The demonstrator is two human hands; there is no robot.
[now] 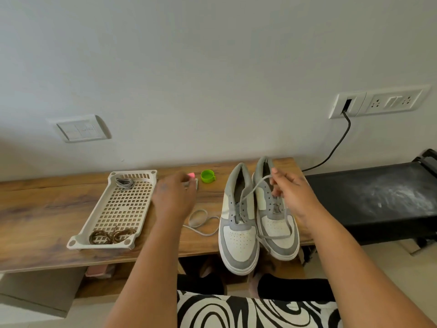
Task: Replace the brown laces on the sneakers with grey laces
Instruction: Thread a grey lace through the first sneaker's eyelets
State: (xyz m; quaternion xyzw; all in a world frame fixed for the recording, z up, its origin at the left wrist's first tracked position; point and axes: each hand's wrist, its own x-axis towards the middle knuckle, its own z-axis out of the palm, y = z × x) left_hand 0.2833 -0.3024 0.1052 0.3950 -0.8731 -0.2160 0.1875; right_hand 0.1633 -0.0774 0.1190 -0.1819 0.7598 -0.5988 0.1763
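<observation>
Nearest me, the two sneakers sit side by side with their toes hanging over the front edge of the wooden bench (42, 209); the left sneaker (237, 223) has a grey lace (250, 192) started through its lowest eyelets, one end trailing in a loose loop on the wood beside it, the other rising up to the right hand (292, 192); the right sneaker (275, 216) has a grey lace too, its slack draped across the toe.

The right hand pinches the raised lace between thumb and fingertips, above the collars of the shoes; the left hand (173, 197) reaches out over the bench, blurred, fingers seemingly relaxed and holding nothing, though I cannot be sure.

To the left lies the perforated tray (151, 183); the brown laces (111, 235) are heaped at its near end, already off the shoes, and a small grey bundle (124, 183) lies at its far end.

Further back stand a green cap (207, 176) and a pink-topped object half hidden by the left hand.

To lace well, I'd say, she should even up both ends first, keep the lace flat, and steady the shoe with her free hand.
</observation>
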